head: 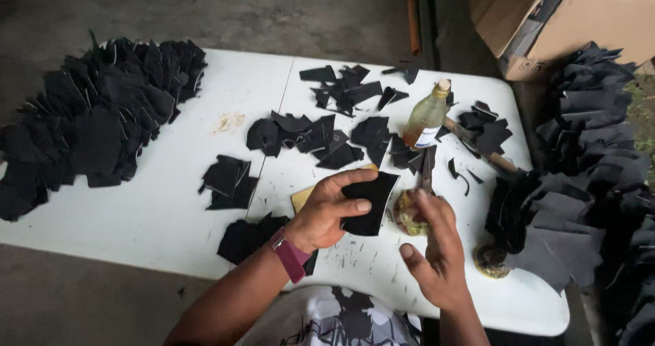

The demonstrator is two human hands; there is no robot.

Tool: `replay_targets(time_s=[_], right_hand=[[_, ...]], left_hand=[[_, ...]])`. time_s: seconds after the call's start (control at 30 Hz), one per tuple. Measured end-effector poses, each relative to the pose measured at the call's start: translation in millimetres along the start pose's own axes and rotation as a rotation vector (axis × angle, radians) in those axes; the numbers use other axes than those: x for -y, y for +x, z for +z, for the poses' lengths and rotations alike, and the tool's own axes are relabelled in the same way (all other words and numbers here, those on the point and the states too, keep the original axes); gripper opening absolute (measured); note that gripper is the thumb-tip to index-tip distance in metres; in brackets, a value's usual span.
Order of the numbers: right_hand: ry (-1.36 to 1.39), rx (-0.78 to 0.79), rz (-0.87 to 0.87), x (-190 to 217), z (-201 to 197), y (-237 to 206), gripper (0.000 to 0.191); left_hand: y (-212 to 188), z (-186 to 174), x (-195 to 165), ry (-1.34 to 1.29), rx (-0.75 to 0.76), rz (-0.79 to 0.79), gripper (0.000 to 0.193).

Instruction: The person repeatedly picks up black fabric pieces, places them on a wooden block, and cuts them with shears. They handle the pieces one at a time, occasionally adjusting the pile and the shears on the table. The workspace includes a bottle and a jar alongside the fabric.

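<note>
My left hand [326, 213] grips a curved black leather piece [372, 203] above the white table [157, 209], thumb laid across it. My right hand [437, 250] is closed around a small brush-like tool whose dark tip [428, 168] points away from me. Its fingers hover over a small round tin of yellowish glue [409, 213]. A tan card [301, 197] lies under the left hand. A purple band sits on the left wrist.
Several cut black pieces [307, 134] are scattered across the table, with big heaps at the left [95, 121] and right [580, 182]. A glass bottle of amber liquid [426, 117], a wooden-handled hammer [481, 148], a second tin [491, 261] and a cardboard box [580, 25] are nearby.
</note>
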State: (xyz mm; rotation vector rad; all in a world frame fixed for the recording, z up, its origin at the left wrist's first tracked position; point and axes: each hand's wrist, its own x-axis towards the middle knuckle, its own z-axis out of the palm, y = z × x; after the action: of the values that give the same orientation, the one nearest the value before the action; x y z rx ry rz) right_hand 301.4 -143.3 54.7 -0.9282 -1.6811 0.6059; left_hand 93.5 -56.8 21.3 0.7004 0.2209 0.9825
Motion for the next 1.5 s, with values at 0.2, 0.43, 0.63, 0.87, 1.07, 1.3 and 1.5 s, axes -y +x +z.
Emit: replay_targets(time_s=[0.2,0.43,0.63,0.87,1.07,1.3,1.5], right_hand=[[-0.317,0.015,-0.011,1.6,3.6,1.2,0.072],[-0.364,-0.021,-0.025,5.8,0.9,9.9,0.071],[-0.428,0.028,-0.152,15.2,-3.4,4.2,0.059],[-0.514,0.077,-0.233,30.3,-1.0,7.4,0.053],[-0.642,0.109,-0.247,41.9,-3.4,-6.3,0.053],[-0.825,0.228,0.496,7.7,-38.0,-31.1,0.057],[-0.978,0.318,0.574,-40.1,-25.4,-31.1,0.051]], left_hand=[[-5.4,2.0,7.0,-0.038,0.064,-0.014,0.051],[-7.3,0.1,9.0,-0.086,0.074,-0.046,0.052],[-7.3,-3.2,10.0,-0.082,0.080,-0.045,0.052],[-5.7,-3.5,9.3,-0.121,0.041,-0.035,0.053],[-5.9,-4.1,7.5,-0.098,0.022,-0.012,0.053],[-19.5,-21.7,-5.5,-0.078,-0.081,0.031,0.046],[-20.5,-25.6,5.4,-0.066,-0.043,-0.041,0.051]])
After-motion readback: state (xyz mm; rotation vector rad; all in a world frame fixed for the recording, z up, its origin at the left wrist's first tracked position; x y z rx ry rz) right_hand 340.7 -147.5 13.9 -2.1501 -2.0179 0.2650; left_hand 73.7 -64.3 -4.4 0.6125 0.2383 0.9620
